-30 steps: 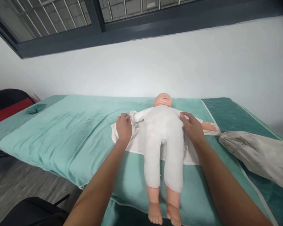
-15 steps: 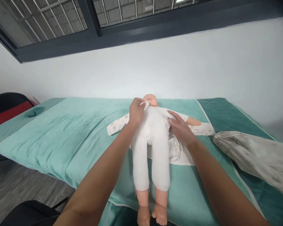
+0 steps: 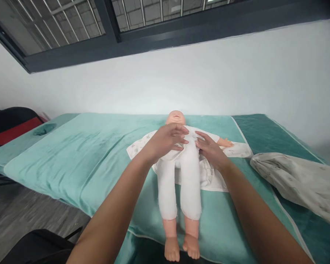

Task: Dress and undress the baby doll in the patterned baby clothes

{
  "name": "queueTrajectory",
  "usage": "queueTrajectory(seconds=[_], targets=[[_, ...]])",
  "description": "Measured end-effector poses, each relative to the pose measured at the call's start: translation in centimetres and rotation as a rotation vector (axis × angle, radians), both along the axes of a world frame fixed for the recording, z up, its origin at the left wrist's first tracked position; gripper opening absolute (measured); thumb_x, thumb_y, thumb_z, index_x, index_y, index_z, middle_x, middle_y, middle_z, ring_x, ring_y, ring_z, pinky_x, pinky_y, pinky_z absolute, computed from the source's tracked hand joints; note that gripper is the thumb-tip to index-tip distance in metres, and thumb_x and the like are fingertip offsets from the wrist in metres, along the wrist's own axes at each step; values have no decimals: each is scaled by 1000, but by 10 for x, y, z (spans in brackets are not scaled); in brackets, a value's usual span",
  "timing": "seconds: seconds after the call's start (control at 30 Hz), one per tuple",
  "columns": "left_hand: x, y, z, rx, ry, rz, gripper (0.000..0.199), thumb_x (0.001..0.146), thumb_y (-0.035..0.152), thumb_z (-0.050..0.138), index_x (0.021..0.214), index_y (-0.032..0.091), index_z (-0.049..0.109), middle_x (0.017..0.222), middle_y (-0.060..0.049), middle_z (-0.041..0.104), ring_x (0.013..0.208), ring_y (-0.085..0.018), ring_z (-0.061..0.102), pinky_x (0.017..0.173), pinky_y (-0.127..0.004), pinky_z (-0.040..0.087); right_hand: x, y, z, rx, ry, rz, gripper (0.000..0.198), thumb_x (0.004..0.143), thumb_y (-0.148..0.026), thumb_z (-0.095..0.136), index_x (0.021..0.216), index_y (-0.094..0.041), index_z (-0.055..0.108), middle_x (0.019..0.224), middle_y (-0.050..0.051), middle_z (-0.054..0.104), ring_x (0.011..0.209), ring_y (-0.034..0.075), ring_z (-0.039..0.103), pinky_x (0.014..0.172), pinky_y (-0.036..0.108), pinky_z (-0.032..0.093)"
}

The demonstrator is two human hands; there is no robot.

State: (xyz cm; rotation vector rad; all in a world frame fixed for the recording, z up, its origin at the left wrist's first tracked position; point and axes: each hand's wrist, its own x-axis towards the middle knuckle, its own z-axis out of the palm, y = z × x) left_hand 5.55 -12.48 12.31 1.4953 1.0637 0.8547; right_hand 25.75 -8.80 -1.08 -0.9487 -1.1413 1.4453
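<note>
A baby doll [image 3: 191,176] with a white cloth body lies on its back, feet toward me. Beneath it is spread a white patterned baby garment [image 3: 214,183], one sleeve out at each side. Above the doll's chest is my left hand [image 3: 169,141], fingers apart and nothing in them; whether they touch the cloth is unclear. My right hand [image 3: 210,146] has its spread fingertips at the doll's torso on the right side. The doll's arm on the right stretches out along the sleeve; the other arm is hidden behind my left hand.
A green-covered massage bed [image 3: 79,157] with a face hole at its left end stands against the white wall. Another crumpled white patterned cloth [image 3: 297,179] lies at right. A black chair [image 3: 44,245] is at lower left, and a black and red chair [image 3: 13,128] beyond the bed's end.
My left hand has let go of the white cloth near the doll's neck and come right and down over the chest, its fingers opening. My right hand stays at the torso.
</note>
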Motion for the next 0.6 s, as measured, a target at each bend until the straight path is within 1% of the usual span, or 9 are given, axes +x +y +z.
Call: queueTrajectory(seconds=[0.03, 0.1, 0.17, 0.23, 0.33, 0.47, 0.5, 0.53, 0.6], targets=[[-5, -2, -3, 4, -41, 37, 11, 81, 21, 61, 91, 19, 64, 115, -9, 66, 92, -20, 68, 78, -36, 57, 0, 0, 0, -8, 3, -5, 59, 77, -44, 76, 130, -33, 52, 119, 3, 63, 104, 17, 60, 87, 31, 49], [-16, -3, -14, 41, -33, 203, 10, 83, 25, 58, 90, 19, 62, 112, -8, 66, 91, -19, 67, 76, -36, 57, -1, 0, 0, -26, 1, -28, 59, 76, -43, 77, 128, -33, 53, 115, 3, 63, 103, 17, 60, 84, 30, 50], [-27, -3, -31, 90, 88, 374, 12, 86, 29, 55, 88, 19, 61, 105, -6, 68, 89, -19, 65, 78, -36, 55, -1, 1, 0, -42, 3, -59, 54, 74, -45, 78, 121, -31, 56, 106, 2, 63, 95, 16, 60, 78, 28, 50], [-34, -10, -47, 176, 268, 450, 15, 88, 32, 54, 87, 20, 62, 98, -5, 68, 89, -19, 62, 85, -36, 51, -1, 2, -1, -61, 9, -97, 47, 72, -48, 79, 109, -27, 57, 95, 0, 61, 84, 15, 59, 70, 26, 50], [-35, -34, -57, 263, 408, 387, 21, 91, 37, 50, 86, 20, 62, 93, -3, 67, 86, -17, 57, 85, -33, 46, -2, 3, -3, -92, -2, -133, 44, 69, -52, 79, 94, -24, 55, 86, -2, 57, 74, 13, 55, 61, 24, 47], [-31, -70, -52, 81, 334, 66, 31, 92, 43, 46, 79, 20, 62, 73, 0, 60, 68, -14, 53, 64, -27, 42, -3, 4, -4, -89, -30, -131, 47, 69, -56, 77, 94, -23, 54, 83, -2, 55, 71, 13, 54, 60, 24, 47], [-32, -74, -52, 38, 303, 40, 31, 92, 44, 48, 77, 20, 62, 69, 1, 58, 64, -14, 52, 61, -26, 41, -4, 3, -4, -82, -38, -132, 47, 70, -56, 76, 95, -23, 54, 82, -2, 55, 71, 13, 54, 60, 25, 47], [-34, -75, -54, 19, 270, 73, 31, 90, 43, 50, 75, 20, 62, 66, 1, 57, 61, -13, 51, 60, -26, 41, -4, 3, -3, -73, -52, -134, 46, 70, -56, 75, 95, -24, 54, 81, -2, 55, 70, 14, 54, 60, 25, 47], [-43, -70, -63, 35, 200, 283, 27, 88, 43, 53, 76, 21, 63, 66, 1, 58, 63, -14, 52, 59, -25, 42, -4, 2, -2, -43, -113, -151, 43, 73, -57, 71, 96, -24, 54, 80, -3, 55, 69, 14, 54, 61, 26, 47]])
